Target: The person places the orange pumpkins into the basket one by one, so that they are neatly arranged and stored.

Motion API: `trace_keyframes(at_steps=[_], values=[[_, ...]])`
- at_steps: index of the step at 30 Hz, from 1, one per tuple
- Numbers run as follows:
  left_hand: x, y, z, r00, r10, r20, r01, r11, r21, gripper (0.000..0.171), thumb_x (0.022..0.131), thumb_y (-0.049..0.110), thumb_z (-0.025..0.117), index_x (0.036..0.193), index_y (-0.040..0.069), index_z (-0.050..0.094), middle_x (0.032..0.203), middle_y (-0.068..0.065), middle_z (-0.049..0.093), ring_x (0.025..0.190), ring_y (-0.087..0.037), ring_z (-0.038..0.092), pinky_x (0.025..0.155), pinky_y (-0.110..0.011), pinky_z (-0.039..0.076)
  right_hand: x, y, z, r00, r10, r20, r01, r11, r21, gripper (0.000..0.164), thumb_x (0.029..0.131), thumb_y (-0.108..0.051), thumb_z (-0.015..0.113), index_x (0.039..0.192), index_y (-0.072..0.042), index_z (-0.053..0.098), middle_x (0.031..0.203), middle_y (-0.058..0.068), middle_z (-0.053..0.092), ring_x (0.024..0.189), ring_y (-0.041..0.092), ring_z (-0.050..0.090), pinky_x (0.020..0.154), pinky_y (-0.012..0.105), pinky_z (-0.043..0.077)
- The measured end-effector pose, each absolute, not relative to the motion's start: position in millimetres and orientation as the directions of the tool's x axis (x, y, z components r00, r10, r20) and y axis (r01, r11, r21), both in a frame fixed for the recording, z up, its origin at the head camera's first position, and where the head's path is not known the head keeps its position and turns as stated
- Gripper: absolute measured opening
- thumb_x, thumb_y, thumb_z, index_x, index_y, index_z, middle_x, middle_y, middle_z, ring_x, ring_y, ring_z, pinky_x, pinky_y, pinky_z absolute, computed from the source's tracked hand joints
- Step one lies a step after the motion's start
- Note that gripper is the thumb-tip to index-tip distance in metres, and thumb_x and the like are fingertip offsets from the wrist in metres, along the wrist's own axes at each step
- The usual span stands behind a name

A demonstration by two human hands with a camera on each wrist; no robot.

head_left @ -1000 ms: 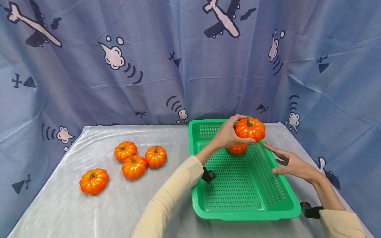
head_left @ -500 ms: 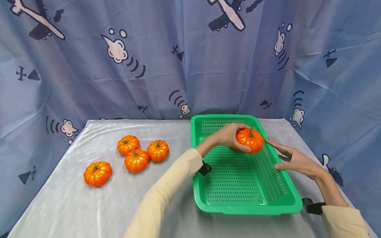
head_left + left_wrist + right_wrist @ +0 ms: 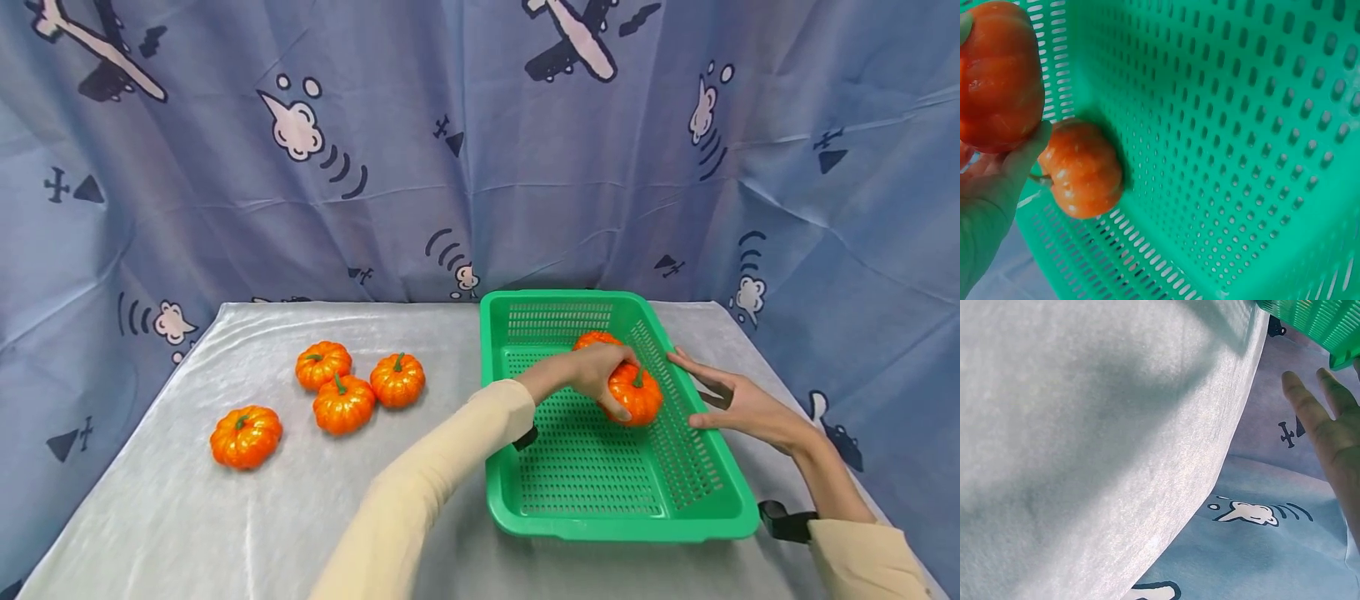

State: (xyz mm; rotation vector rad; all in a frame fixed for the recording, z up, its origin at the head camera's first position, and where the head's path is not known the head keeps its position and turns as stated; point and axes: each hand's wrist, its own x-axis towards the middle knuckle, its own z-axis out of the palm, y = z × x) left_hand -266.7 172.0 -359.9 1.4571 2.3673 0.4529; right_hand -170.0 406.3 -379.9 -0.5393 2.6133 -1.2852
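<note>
In the head view my left hand [image 3: 602, 379] grips an orange toy pumpkin [image 3: 637, 396] with a green stem, low inside the green basket [image 3: 592, 528]. The left wrist view shows that held pumpkin [image 3: 1000, 78] close up, with the fingers curled round its side. A second pumpkin [image 3: 1085, 169] lies on its side in the basket; in the head view it is partly hidden behind my left hand. At the basket's right rim is my right hand [image 3: 738, 408], its fingers extended and holding nothing. Whether its fingertips touch the rim, I cannot tell.
On the left of the pale cloth-covered table [image 3: 150, 533] lie several more pumpkins: a single one [image 3: 246, 437] nearer the front and a close group [image 3: 343, 405] farther back. A blue patterned curtain [image 3: 390, 200] hangs behind the table and on both sides.
My left hand has lowered its pumpkin from above the basket into it and nearer to me, uncovering part of the pumpkin behind. The right hand stays by the rim. The view has shifted slightly.
</note>
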Motion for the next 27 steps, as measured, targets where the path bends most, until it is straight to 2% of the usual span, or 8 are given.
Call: trace_keyframes(at_steps=[3,5,7,9,11,14,21,27], values=[[-265,176,-364,-0.433,0.891,-0.137,0.794,0.449,0.41,0.073,0.069,0.039,0.074,0.127,0.01,0.041,0.116,0.003,0.048,0.098,-0.006,0.046,0.078,-0.009,0.037,-170,405,-379,-0.916,-0.402,-0.006,-0.24,0.56,-0.793,0.078,0.081,-0.006,0.062,0.144,-0.02,0.019,0.15,0.007,0.005,0.136,0.015,0.008,0.089,0.07,0.018],[-263,179,-366,-0.432,0.888,-0.159,0.798,0.458,0.391,0.071,0.069,0.04,0.074,0.126,0.011,0.042,0.115,0.004,0.049,0.099,-0.005,0.046,0.079,-0.009,0.036,-170,404,-379,-0.916,-0.4,-0.008,-0.237,0.558,-0.795,0.078,0.081,-0.006,0.062,0.144,-0.02,0.019,0.15,0.006,0.005,0.131,-0.002,0.011,0.089,0.07,0.018],[-261,181,-368,-0.43,0.883,-0.188,0.798,0.469,0.378,0.071,0.069,0.04,0.074,0.126,0.011,0.042,0.115,0.005,0.049,0.1,-0.004,0.046,0.081,-0.009,0.035,-170,404,-378,-0.919,-0.394,-0.012,-0.23,0.559,-0.796,0.077,0.081,-0.006,0.062,0.144,-0.021,0.019,0.15,0.005,0.005,0.125,-0.01,0.013,0.089,0.069,0.019],[-260,184,-370,-0.423,0.883,-0.203,0.81,0.469,0.352,0.072,0.069,0.041,0.074,0.126,0.011,0.042,0.115,0.005,0.049,0.102,-0.004,0.045,0.083,-0.008,0.034,-170,404,-378,-0.92,-0.391,-0.015,-0.225,0.561,-0.796,0.078,0.081,-0.006,0.062,0.144,-0.021,0.019,0.15,0.005,0.005,0.132,0.003,0.01,0.089,0.07,0.018],[-259,186,-371,-0.427,0.88,-0.21,0.814,0.475,0.334,0.071,0.068,0.042,0.074,0.125,0.012,0.043,0.115,0.005,0.049,0.103,-0.005,0.045,0.084,-0.008,0.033,-170,405,-378,-0.922,-0.387,-0.021,-0.219,0.565,-0.796,0.078,0.081,-0.007,0.062,0.144,-0.022,0.019,0.15,0.004,0.005,0.136,0.023,0.008,0.089,0.07,0.018],[-257,187,-374,-0.451,0.863,-0.227,0.809,0.503,0.305,0.072,0.067,0.043,0.075,0.124,0.013,0.043,0.113,0.006,0.049,0.102,-0.004,0.045,0.083,-0.009,0.034,-170,406,-380,-0.922,-0.387,-0.024,-0.217,0.566,-0.796,0.079,0.081,-0.006,0.062,0.144,-0.022,0.018,0.15,0.004,0.004,0.129,0.046,0.005,0.089,0.07,0.018],[-255,188,-381,-0.483,0.823,-0.301,0.777,0.561,0.287,0.071,0.068,0.042,0.074,0.125,0.016,0.04,0.111,0.007,0.048,0.099,-0.003,0.046,0.079,-0.011,0.037,-171,406,-381,-0.923,-0.383,-0.032,-0.21,0.572,-0.793,0.08,0.081,-0.005,0.062,0.144,-0.023,0.018,0.15,0.003,0.004,0.129,0.048,0.005,0.089,0.07,0.017],[-252,192,-376,-0.51,0.797,-0.324,0.798,0.579,0.169,0.069,0.067,0.043,0.075,0.123,0.021,0.042,0.109,0.012,0.05,0.099,-0.002,0.047,0.08,-0.014,0.039,-171,405,-380,-0.92,-0.392,-0.029,-0.216,0.566,-0.796,0.079,0.081,-0.004,0.062,0.144,-0.021,0.018,0.15,0.006,0.004,0.127,0.051,0.005,0.089,0.071,0.016]])
